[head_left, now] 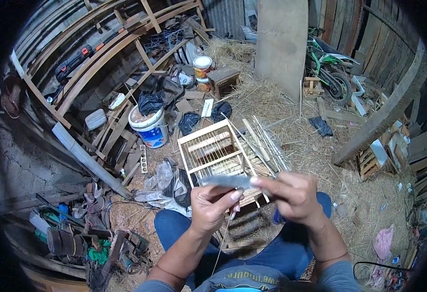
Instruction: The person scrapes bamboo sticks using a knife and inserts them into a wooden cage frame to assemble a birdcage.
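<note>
Both of my hands are raised close together in front of my lap. A flat grey blade-like strip (228,181) lies level between them, blurred at its left end; I cannot make out its exact kind. My right hand (295,198) is closed around its right end, index finger and thumb towards the strip. My left hand (213,207) is pinched just below the strip, around a thin light stick (220,248) that hangs down towards my shirt. Beneath and beyond my hands stands a small wooden cage frame (204,130) with thin upright bars.
Thin wooden strips (264,141) lie right of the cage. A white and blue bucket (150,129) stands at the left, near black plastic bags (188,122). A slanted wooden post (383,119) and a green motorbike (332,73) are at the right. Straw covers the floor.
</note>
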Motion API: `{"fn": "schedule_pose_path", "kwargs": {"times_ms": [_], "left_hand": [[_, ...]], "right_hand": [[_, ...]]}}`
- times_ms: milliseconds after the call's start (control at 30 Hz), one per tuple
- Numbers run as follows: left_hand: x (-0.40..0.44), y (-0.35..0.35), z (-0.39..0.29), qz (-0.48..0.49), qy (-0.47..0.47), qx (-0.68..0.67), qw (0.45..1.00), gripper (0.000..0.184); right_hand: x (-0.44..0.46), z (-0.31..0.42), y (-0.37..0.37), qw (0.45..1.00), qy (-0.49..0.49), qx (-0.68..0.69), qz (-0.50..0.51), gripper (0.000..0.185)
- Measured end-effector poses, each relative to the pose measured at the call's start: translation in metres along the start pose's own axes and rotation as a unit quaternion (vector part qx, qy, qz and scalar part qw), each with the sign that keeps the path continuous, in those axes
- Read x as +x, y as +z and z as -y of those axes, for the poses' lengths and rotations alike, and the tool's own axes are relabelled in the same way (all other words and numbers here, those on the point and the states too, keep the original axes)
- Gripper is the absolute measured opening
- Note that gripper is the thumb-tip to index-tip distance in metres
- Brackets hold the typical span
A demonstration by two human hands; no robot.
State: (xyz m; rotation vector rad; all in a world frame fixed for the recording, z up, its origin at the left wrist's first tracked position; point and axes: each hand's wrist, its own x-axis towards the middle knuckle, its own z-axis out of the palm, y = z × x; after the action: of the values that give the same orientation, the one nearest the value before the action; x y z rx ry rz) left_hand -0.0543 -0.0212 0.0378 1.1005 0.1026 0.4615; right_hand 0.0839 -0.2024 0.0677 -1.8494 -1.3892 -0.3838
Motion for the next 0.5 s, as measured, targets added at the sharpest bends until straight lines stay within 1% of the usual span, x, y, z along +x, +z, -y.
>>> {"fn": "schedule_pose_path", "kwargs": {"times_ms": [33,67,133,167,200,267,333,367,400,433,467,500], "left_hand": [[0.000,0.003,0.001,-0.007,0.018,-0.022,1.000,0.023],[0.000,0.003,0.001,-0.007,0.017,-0.022,1.000,0.023],[0.002,0.001,0.002,-0.006,0.027,0.001,1.000,0.022],[0.001,0.001,-0.002,-0.005,0.009,-0.005,1.000,0.023],[0.001,0.000,-0.002,-0.006,0.010,-0.005,1.000,0.023],[0.003,-0.002,-0.001,0.013,0.018,0.000,1.000,0.023],[0.003,-0.002,-0.002,0.008,0.014,0.004,1.000,0.023],[0.002,-0.001,-0.003,0.003,0.009,0.007,1.000,0.024],[0.001,-0.001,-0.004,-0.002,0.004,0.011,1.000,0.024],[0.001,0.002,-0.005,-0.019,0.014,0.044,0.999,0.026],[0.001,0.001,-0.002,-0.020,0.015,0.043,0.999,0.026],[0.000,-0.002,0.002,-0.016,0.019,0.021,0.999,0.026]], "right_hand": [[-0.003,0.005,0.003,1.000,-0.012,0.009,0.018,0.055],[-0.005,0.008,0.004,0.999,-0.023,0.018,0.037,0.055],[-0.003,0.002,0.003,0.999,-0.027,0.011,0.036,0.054],[-0.001,-0.001,0.003,1.000,-0.011,0.001,0.017,0.054],[0.000,-0.002,0.003,1.000,0.005,-0.010,-0.003,0.055],[0.000,0.003,0.002,1.000,0.003,-0.023,0.008,0.054],[0.000,0.010,0.005,0.999,-0.025,0.028,0.021,0.047],[0.001,0.006,0.002,0.999,-0.025,0.010,0.018,0.047],[0.002,0.005,0.002,0.999,-0.024,0.011,0.019,0.047],[0.003,0.003,0.002,1.000,-0.001,0.007,0.008,0.048],[0.004,0.002,0.002,1.000,0.020,0.003,-0.004,0.049],[0.001,0.006,0.003,0.999,0.000,-0.016,0.031,0.052]]}}
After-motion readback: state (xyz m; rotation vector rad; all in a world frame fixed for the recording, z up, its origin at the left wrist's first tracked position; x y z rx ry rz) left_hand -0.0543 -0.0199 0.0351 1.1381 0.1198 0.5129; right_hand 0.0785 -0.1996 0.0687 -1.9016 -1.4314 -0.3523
